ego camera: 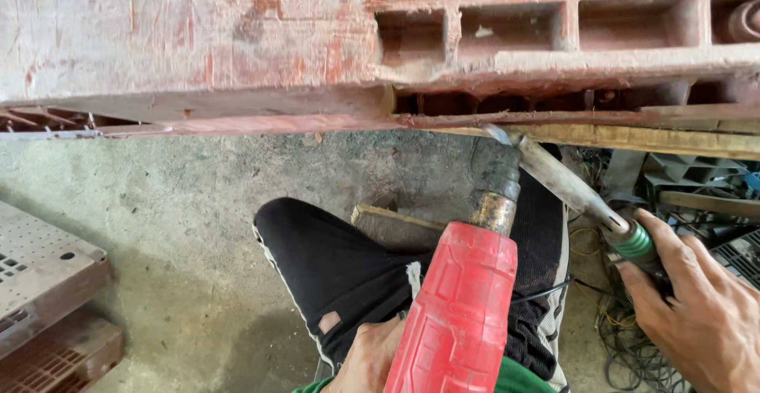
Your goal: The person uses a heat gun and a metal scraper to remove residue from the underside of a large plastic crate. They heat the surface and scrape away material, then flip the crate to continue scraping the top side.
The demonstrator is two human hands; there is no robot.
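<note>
the person's left hand point(366, 359) is closed around the grip of a red heat gun point(459, 306), only its knuckles and thumb showing at the bottom edge of the view. the gun points up and away, and its dark, scorched metal nozzle point(495, 183) ends just below the lower edge of a worn red plastic pallet point(190, 37) that stands on its side across the top of the view. the right hand point(697, 306) is clamped on the green handle point(633, 240) of a flat metal scraper point(554, 175), the fingers wrapped over it. the scraper slants up to the left, and its tip touches the pallet's lower edge just beside the nozzle's mouth, near a crack where the solid face meets the open grid part.

below the gun lies the person's knee in black trousers point(332, 266), with a wooden block point(392, 227) behind it on the concrete floor point(158, 203). a grey perforated pallet point(39, 266) sits at the left edge, and tangled wires point(625, 345) lie under the right hand.
</note>
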